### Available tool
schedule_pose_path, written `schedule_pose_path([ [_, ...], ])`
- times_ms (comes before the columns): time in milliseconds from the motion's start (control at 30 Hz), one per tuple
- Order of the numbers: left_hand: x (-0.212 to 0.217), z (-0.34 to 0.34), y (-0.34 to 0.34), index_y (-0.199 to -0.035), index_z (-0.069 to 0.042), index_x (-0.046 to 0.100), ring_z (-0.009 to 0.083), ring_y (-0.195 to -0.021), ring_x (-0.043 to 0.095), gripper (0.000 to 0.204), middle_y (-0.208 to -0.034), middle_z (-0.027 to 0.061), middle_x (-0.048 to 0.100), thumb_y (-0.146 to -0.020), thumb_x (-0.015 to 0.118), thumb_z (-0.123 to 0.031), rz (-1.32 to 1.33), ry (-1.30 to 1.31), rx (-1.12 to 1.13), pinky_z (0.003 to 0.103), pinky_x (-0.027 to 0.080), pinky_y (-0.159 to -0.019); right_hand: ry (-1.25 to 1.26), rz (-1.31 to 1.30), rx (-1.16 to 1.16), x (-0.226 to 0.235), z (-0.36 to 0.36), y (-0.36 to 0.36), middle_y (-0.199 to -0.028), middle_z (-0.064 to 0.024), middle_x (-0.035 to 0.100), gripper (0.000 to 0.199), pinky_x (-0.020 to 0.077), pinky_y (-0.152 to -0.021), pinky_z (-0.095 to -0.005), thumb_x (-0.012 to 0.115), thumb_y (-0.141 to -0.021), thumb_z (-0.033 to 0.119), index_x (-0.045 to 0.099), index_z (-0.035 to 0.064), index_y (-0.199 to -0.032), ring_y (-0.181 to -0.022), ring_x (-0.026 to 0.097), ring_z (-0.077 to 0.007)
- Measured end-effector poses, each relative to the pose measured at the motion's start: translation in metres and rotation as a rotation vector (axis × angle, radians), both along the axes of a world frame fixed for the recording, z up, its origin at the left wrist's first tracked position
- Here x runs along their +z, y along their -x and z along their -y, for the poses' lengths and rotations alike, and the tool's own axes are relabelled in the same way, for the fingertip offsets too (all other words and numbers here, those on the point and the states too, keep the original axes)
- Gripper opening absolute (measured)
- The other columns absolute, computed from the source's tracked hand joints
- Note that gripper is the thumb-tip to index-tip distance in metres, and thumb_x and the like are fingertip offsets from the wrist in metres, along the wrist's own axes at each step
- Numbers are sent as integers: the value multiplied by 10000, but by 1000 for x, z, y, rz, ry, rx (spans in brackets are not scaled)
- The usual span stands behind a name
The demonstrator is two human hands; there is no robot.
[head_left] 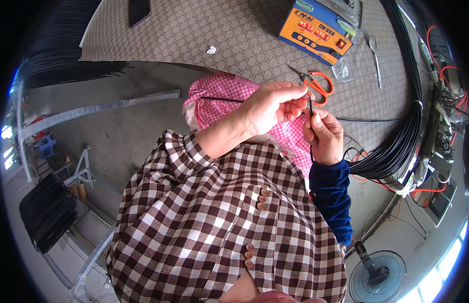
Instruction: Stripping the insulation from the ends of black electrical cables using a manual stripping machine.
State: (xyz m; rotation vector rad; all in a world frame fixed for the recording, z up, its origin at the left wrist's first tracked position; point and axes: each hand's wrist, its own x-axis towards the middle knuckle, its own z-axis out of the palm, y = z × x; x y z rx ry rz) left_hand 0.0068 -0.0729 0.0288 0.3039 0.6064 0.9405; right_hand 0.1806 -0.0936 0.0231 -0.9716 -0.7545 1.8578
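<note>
My right hand point(325, 135) grips a thin black cable point(311, 107) between thumb and fingers, its end pointing up and away from me. My left hand point(275, 107) comes in from the left, its thumb and fingertips closed at the tip of that cable, where thin pale strands seem to show; the exact pinch is too small to make out. Another length of black cable point(221, 99) runs leftward from behind my left wrist, over a pink checked cloth point(244, 90). Just beyond my fingertips, orange-handled scissors point(320, 87) lie on the patterned table point(234, 38).
Behind the scissors stands a blue and orange control box point(315, 33) with a lit red display. A small clear bag point(342, 70), a spoon point(376, 61) and a white scrap point(211, 50) lie about. A thick black cable bundle point(401, 146) curves along the right; a fan point(378, 275) stands lower right.
</note>
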Motion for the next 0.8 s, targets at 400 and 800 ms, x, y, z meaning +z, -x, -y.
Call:
schedule_pose_path([
  [400, -1, 3, -2, -928, -3, 563, 107, -654, 501, 198, -781, 41, 551, -886, 487, -181, 10, -64, 19, 223, 427, -606, 11, -22, 3, -1, 1, 2, -653, -29, 528, 173, 305, -437, -182, 512, -866, 112, 566, -18, -967, -500, 414, -72],
  [800, -1, 4, -4, -919, -1, 560, 106, -661, 497, 196, -783, 39, 546, -890, 480, -178, 103, -74, 13, 221, 421, -599, -25, -54, 63, 0, 1, 2, -659, -24, 528, 200, 284, -419, -183, 507, -873, 158, 572, -9, -961, -477, 387, -65],
])
